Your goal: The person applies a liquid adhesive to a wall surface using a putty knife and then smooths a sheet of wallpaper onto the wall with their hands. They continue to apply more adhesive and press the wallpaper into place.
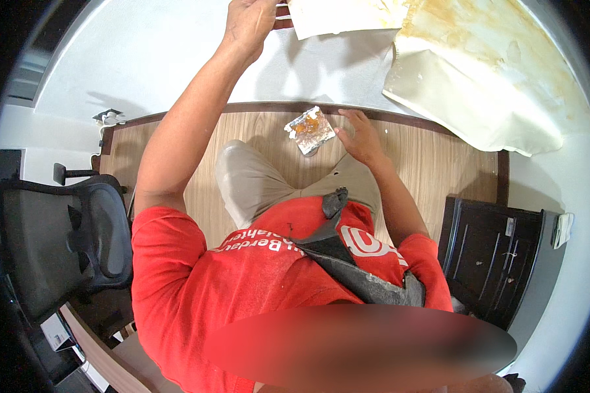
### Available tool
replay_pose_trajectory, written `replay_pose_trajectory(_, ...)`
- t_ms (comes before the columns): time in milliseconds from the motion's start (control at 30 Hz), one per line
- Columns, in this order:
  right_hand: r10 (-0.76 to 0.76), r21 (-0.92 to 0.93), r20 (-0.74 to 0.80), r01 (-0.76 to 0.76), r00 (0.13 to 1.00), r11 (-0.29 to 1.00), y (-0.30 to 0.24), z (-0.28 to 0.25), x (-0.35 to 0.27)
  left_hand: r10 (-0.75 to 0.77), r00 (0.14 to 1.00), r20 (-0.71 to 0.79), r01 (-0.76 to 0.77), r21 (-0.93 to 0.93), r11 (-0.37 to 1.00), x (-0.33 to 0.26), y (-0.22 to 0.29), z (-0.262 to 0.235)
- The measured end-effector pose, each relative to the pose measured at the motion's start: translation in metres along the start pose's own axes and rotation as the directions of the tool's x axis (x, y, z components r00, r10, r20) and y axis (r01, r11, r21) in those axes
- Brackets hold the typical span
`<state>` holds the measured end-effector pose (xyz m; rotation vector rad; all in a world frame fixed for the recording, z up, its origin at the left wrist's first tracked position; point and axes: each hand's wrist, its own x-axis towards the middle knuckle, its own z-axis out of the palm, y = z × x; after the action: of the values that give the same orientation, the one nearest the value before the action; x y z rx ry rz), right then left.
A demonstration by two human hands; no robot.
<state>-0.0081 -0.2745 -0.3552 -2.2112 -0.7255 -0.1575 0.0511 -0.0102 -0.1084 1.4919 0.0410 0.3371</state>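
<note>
The left hand (250, 25) is raised high against the white wall (151, 59), at the upper edge of the view, with the arm stretched out. Its fingers are partly cut off by this edge, so it cannot be told how far they are closed, or if something is held by them. Just to the right of this hand, a dark red piece (282, 18) and a pale sheet (347, 18) are seen. Farther to the right, a larger stained sheet (478, 92) is seen, marked with yellow-brown patches, and its lower part is bent outward. The right hand (363, 139) is held low, with the fingers loosely spread and partly bent, and nothing is seen in its grasp. Immediately to the left of its fingers, a small pale slab (313, 139) is placed, on which amber paste (306, 124) is smeared. It cannot be told whether the slab is touched. The slab is seen over the wooden floor (426, 147), in front of the knees, near the foot of the wall and well below the left hand.
</note>
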Motion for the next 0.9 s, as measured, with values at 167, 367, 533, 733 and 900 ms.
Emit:
replay_pose_trajectory(167,0.383,0.045,0.187,-0.398,0.904,0.916,0.035,0.046,0.01,0.03,1.0,0.002,-0.03,0.116,0.993,-0.001,-0.003,-0.006)
replay_pose_trajectory(367,0.624,0.117,0.349,-0.693,0.699,0.711,0.037,0.072,0.005,0.033,0.998,-0.056,-0.024,0.151,0.988,-0.007,0.009,-0.021)
replay_pose_trajectory(533,0.583,0.612,0.562,-0.77,0.586,0.183,0.043,0.094,-0.024,-0.013,0.997,-0.075,0.023,0.129,0.991,-0.008,0.011,-0.03)
replay_pose_trajectory(733,0.587,0.736,0.51,-0.673,0.629,0.081,0.04,0.101,-0.032,-0.013,0.989,-0.148,0.029,0.107,0.994,-0.011,0.009,-0.037)
replay_pose_trajectory(900,0.562,0.778,0.546,-0.625,0.622,-0.064,0.034,0.103,-0.035,-0.008,0.984,-0.18,0.026,0.098,0.995,-0.01,0.008,-0.045)
